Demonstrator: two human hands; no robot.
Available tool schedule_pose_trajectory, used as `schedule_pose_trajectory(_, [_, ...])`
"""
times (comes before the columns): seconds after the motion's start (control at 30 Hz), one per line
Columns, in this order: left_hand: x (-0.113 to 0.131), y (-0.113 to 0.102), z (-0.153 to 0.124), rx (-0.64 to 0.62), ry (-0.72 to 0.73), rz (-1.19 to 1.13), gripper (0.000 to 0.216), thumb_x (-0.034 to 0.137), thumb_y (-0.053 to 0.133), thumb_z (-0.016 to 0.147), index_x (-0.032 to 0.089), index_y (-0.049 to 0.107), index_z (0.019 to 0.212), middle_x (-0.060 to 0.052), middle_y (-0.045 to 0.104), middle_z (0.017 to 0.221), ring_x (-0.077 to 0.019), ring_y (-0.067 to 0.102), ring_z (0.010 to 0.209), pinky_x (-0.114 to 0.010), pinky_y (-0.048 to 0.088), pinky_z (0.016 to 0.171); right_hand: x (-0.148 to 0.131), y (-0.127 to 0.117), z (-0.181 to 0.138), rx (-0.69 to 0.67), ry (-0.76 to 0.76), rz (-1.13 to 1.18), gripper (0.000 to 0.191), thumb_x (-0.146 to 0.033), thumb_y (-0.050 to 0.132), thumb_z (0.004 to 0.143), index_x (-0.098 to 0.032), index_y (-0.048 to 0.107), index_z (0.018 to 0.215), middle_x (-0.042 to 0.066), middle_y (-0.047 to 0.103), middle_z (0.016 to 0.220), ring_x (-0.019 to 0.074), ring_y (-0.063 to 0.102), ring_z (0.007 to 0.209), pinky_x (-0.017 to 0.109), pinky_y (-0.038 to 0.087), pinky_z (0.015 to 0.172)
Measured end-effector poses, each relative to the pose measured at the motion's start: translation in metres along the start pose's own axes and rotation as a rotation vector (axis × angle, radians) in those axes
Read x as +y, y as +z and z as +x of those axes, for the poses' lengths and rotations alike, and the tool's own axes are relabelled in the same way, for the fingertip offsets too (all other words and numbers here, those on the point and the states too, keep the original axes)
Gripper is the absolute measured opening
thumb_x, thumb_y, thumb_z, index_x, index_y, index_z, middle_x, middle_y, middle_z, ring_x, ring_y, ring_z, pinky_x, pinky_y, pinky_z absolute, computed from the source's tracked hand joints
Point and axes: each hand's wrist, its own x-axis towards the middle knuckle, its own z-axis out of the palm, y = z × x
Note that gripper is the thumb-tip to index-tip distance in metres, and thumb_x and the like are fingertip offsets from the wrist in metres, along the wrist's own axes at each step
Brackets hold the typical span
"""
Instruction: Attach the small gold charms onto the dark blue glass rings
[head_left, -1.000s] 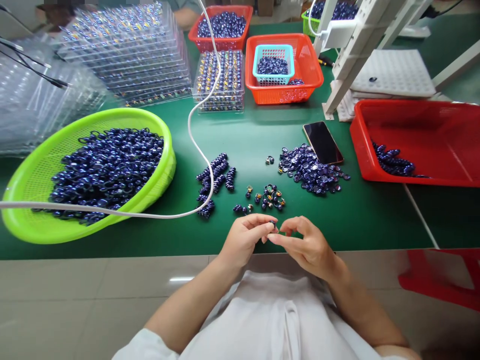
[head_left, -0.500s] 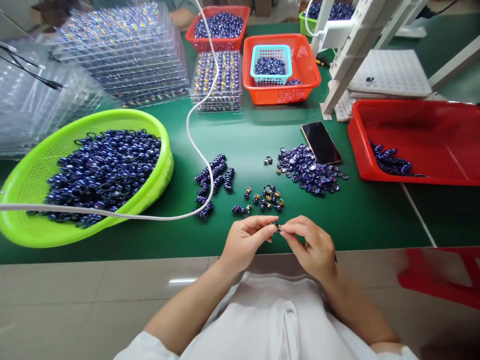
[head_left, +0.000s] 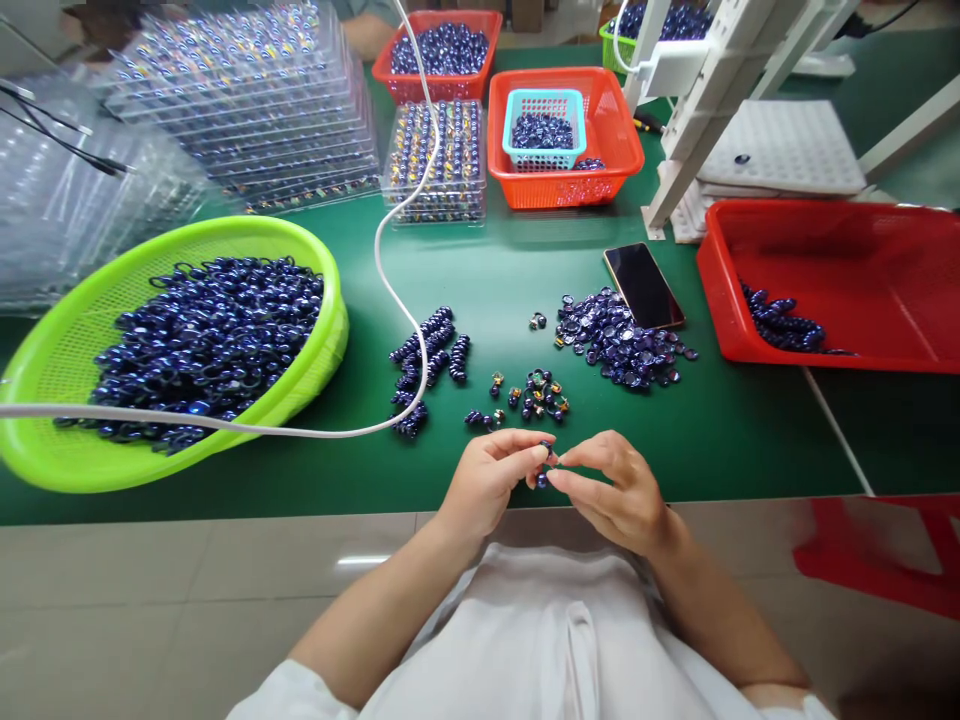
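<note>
My left hand (head_left: 484, 475) pinches a small shiny dark-blue beaded piece (head_left: 542, 480) between thumb and fingers near the table's front edge. Part of that piece hangs below the fingertips, and its exact kind is too small to tell. Just to its right, my right hand (head_left: 622, 490) has thumb and forefinger apart, their tips close beside the piece; whether they touch it I cannot tell. Beyond the hands lie a small cluster of blue and gold pieces (head_left: 544, 395), a heap of dark-blue round caps (head_left: 622, 340) and several coiled blue strings (head_left: 431, 345).
A green basket (head_left: 330, 300) of blue pieces stands left, with a white cable (head_left: 386, 265) crossing it. Stacked clear trays (head_left: 300, 130) and an orange basket (head_left: 566, 190) are at the back. A phone (head_left: 643, 285), a metal post (head_left: 686, 150) and a red bin (head_left: 862, 345) stand right.
My right thumb and forefinger have spread apart from their pinch at the piece. More of the piece now shows below my left fingertips; the left hand has barely moved.
</note>
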Motion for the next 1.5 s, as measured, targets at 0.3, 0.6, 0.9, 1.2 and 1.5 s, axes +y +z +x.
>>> schedule_pose_trajectory(0.3, [-0.006,-0.002,-0.005,0.035,0.160,0.173,0.017,0.027,0.081,0.070,0.017,0.081,0.084,-0.002,0.071,0.066,-0.0097,0.055,0.055,-0.022,0.046,0.055,-0.013,0.008,0.004,0.161,0.254,0.042,0.029,-0.009,0.062,0.088,-0.025,0.063,0.113,0.005,0.069,0.090,0.0176,0.066,0.080,0.032,0.054,0.069])
schedule_pose_trajectory(0.6, [-0.005,0.001,-0.015,0.014,0.355,0.371,0.015,0.026,0.075,0.079,0.019,0.080,0.091,-0.006,0.075,0.081,-0.0142,0.064,0.063,-0.024,0.051,0.058,-0.015,0.006,0.010,0.161,0.238,0.027,0.030,-0.008,0.062,0.089,-0.025,0.063,0.114,0.005,0.070,0.090,0.0179,0.066,0.079,0.032,0.054,0.068])
schedule_pose_trajectory(0.9, [-0.003,-0.003,-0.016,-0.049,0.677,0.602,0.025,0.012,0.065,0.085,0.021,0.078,0.104,-0.007,0.073,0.080,-0.0170,0.064,0.072,-0.028,0.051,0.068,-0.017,0.005,0.010,0.123,0.210,-0.035,0.031,-0.008,0.059,0.089,-0.025,0.061,0.114,0.006,0.069,0.090,0.0187,0.066,0.079,0.034,0.053,0.070])
schedule_pose_trajectory(1.2, [0.001,-0.003,-0.017,-0.061,0.674,0.672,0.026,0.012,0.063,0.085,0.021,0.078,0.103,-0.007,0.071,0.077,-0.0178,0.062,0.071,-0.029,0.050,0.068,-0.018,0.003,0.010,0.085,0.180,-0.071,0.032,-0.009,0.058,0.088,-0.024,0.060,0.116,0.006,0.070,0.090,0.0192,0.065,0.077,0.035,0.052,0.070])
schedule_pose_trajectory(1.5, [-0.008,-0.005,-0.013,-0.073,0.580,0.543,0.020,0.016,0.067,0.085,0.020,0.078,0.101,-0.007,0.073,0.082,-0.0167,0.065,0.072,-0.027,0.051,0.067,-0.021,0.006,0.012,0.124,0.366,0.036,0.020,-0.010,0.057,0.090,-0.024,0.062,0.103,0.004,0.068,0.087,0.0165,0.066,0.077,0.030,0.055,0.068])
